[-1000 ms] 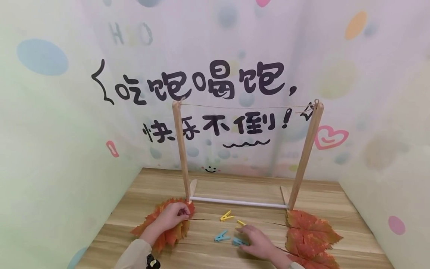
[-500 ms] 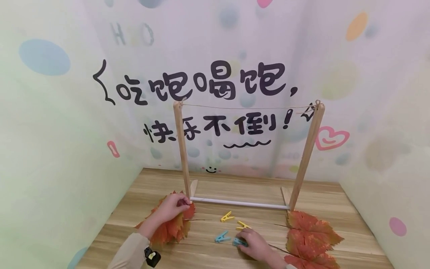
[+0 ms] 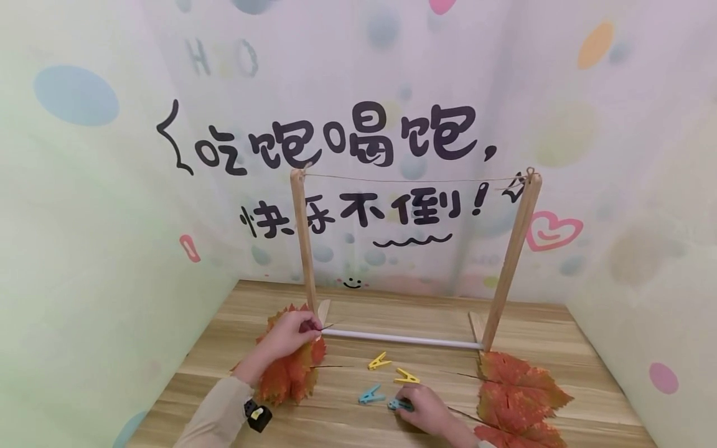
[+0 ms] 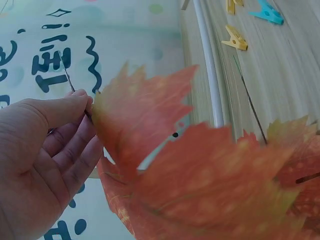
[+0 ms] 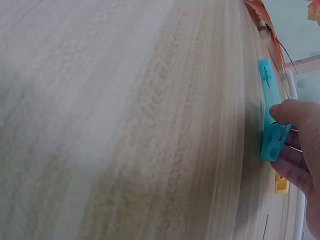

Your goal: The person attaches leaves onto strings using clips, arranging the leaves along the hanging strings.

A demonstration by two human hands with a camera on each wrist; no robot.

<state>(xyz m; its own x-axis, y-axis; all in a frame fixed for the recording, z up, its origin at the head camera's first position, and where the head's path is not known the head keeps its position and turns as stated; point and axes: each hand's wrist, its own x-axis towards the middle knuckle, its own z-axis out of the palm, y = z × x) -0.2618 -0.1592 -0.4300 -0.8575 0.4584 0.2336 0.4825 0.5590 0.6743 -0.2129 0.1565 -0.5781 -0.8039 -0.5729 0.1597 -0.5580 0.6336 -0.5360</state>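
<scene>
My left hand (image 3: 288,336) pinches the thin dark stem (image 4: 67,74) of an orange-red maple leaf (image 4: 142,110) between thumb and fingers. This leaf is lifted near the foot of the left post, above other maple leaves (image 3: 288,379) on the table. On the right, my right hand (image 3: 427,409) holds a blue clothespin (image 5: 273,142) with thumb and fingers, low over the tabletop. Another blue clothespin (image 3: 371,394) lies to its left. Two yellow clothespins, a farther one (image 3: 379,361) and a nearer one (image 3: 407,376), lie beyond. The right hand partly hides its clothespin in the head view.
A stand has a left wooden post (image 3: 304,249), a right wooden post (image 3: 511,261), a white rod (image 3: 400,338) low between them and a thin string (image 3: 414,180) tied across their tops. More maple leaves (image 3: 518,395) lie at the right. A printed curtain (image 3: 644,155) surrounds the table (image 3: 403,311).
My left hand has moved up and away from me, raising the leaf from the pile by its stem. The right hand has closed its fingers on the blue clothespin.
</scene>
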